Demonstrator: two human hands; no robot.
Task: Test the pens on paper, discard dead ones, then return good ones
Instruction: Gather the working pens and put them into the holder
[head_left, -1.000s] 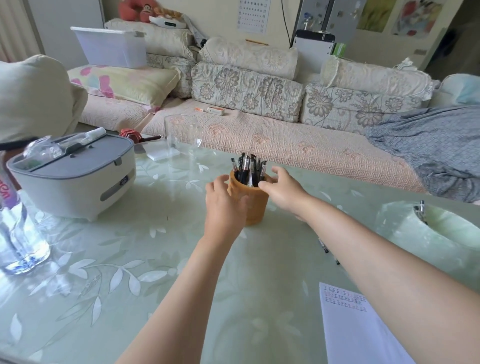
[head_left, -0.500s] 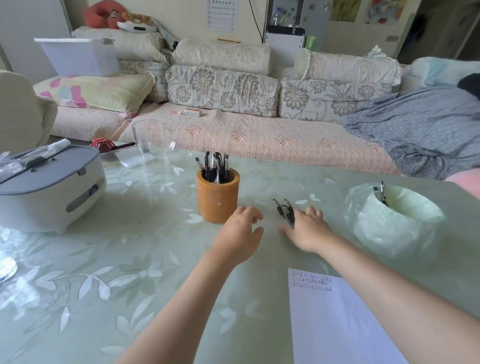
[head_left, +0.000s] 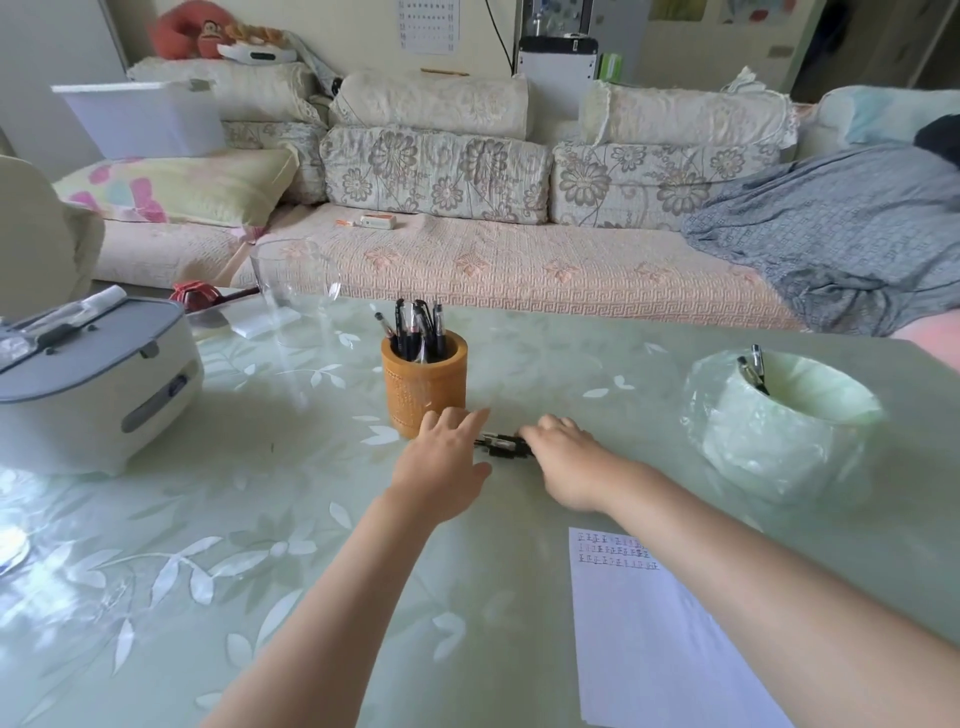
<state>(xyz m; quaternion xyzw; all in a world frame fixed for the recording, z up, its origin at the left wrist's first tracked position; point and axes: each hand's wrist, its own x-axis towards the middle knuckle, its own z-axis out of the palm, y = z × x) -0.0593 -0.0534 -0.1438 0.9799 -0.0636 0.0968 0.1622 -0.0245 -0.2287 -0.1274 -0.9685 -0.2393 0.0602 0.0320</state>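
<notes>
Loose pens (head_left: 501, 447) lie on surface (head_left: 260, 519) just before cup (head_left: 423, 387), between my hands. My right hand (head_left: 563, 462) curls over bundle's end, gripping it. My left hand (head_left: 441, 462) is flat, fingers straight, tips at other end. I judge pens light, stiff, smooth-barrelled, apt to roll on glossy top; best pinch mid-barrel, one at a time. Test paper (head_left: 649, 623) near right. Sofa (head_left: 519, 260) behind.

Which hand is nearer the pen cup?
Left. The left hand sits just in front of the cup, by its base; the right hand is farther right, gripping loose pens.
</notes>
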